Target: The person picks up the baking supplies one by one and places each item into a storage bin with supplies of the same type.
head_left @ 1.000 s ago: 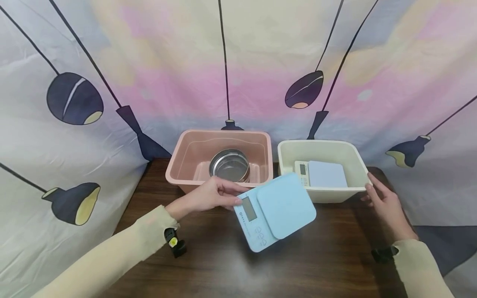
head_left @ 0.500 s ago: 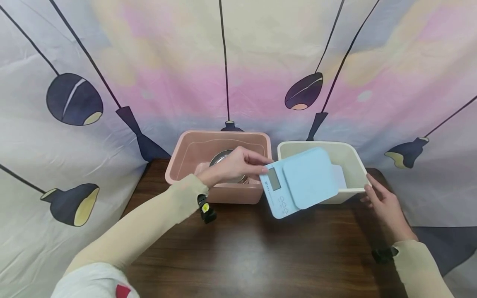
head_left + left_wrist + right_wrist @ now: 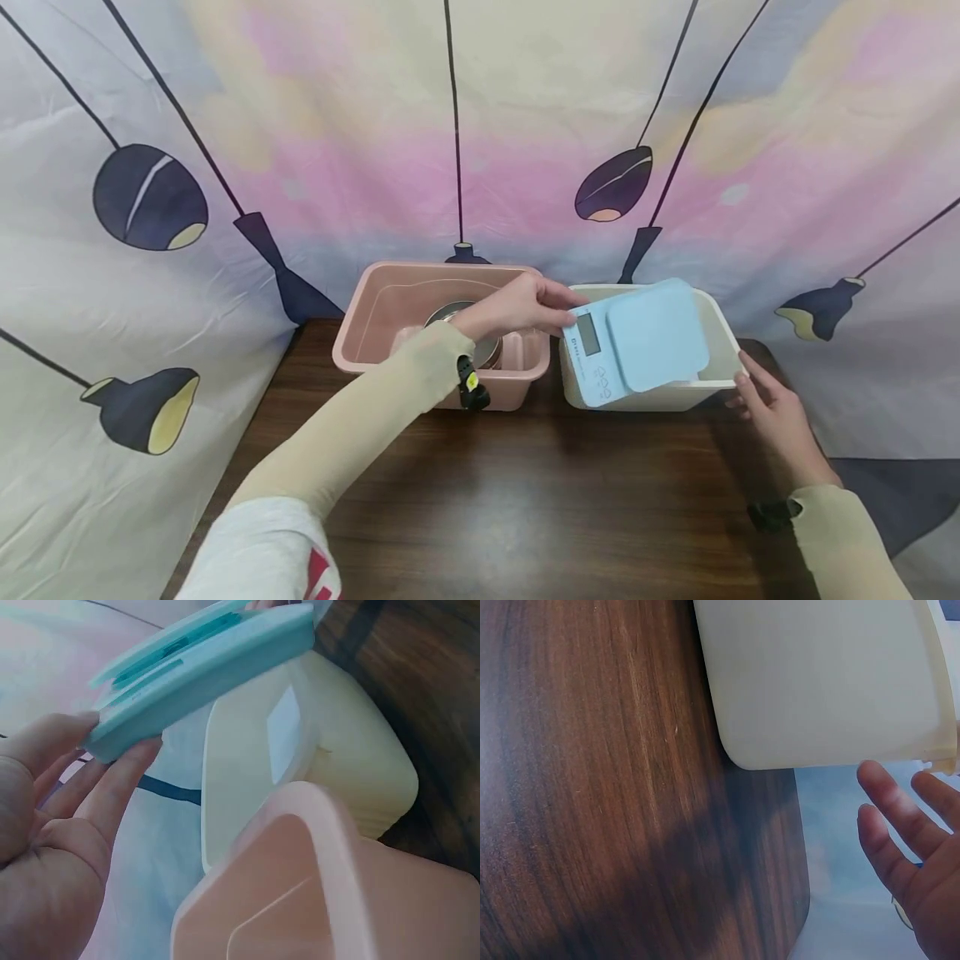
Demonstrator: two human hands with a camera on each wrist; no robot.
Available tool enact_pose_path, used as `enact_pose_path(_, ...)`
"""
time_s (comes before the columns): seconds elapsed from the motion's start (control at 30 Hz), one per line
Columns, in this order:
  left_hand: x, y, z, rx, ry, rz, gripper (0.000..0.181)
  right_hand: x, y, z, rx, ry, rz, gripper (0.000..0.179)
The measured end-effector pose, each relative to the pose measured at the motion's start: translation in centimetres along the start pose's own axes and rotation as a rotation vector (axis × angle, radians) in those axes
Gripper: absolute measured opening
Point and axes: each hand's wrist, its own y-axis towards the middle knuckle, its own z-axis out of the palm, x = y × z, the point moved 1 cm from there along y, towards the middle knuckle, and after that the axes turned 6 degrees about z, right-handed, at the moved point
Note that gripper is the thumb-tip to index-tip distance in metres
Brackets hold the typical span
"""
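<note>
My left hand [image 3: 517,307] pinches a light blue kitchen scale [image 3: 656,333] by its display end, thumb on top and fingers beneath. In the head view the scale hangs tilted over the cream bin [image 3: 720,329], covering most of its opening. From the left wrist view, the scale [image 3: 202,682] is above the bins, and a pale flat panel [image 3: 285,735] shows inside the cream bin. My right hand [image 3: 780,421] holds that bin's right front corner by the rim. In the right wrist view, two fingers [image 3: 896,806] stretch out beside the bin's wall.
To the left stands a pink bin [image 3: 442,279] with a round metal sieve [image 3: 491,354] in it, partly hidden by my left arm. Both bins sit at the back of a dark wooden table [image 3: 510,508], before a printed cloth backdrop [image 3: 517,125].
My left hand has carried the blue scale rightward and away from me, from above the table to over the cream bin. The white scale inside is now covered. My right hand stays put.
</note>
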Motion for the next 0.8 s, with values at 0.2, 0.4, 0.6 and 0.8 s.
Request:
enact_pose_path(0.2,0.4,2.6,0.1,-0.07,-0.007,0.041,0.038,0.0,-0.2,0.0,-0.003,0.037,-0.01,0.059)
enact_pose_path(0.4,0.0,4.5,0.4,-0.188,-0.013,0.063,0.034,0.0,-0.1,0.2,-0.004,0.037,-0.027,0.058)
enact_pose_path(0.6,0.2,6.3,2.2,-0.311,0.059,0.075,0.027,0.0,-0.1,0.2,-0.004,0.057,-0.02,0.058)
enact_pose_path(0.8,1.5,7.0,4.4,-0.396,0.139,0.072,0.023,0.1,-0.3,0.2,-0.009,0.041,-0.015,0.058)
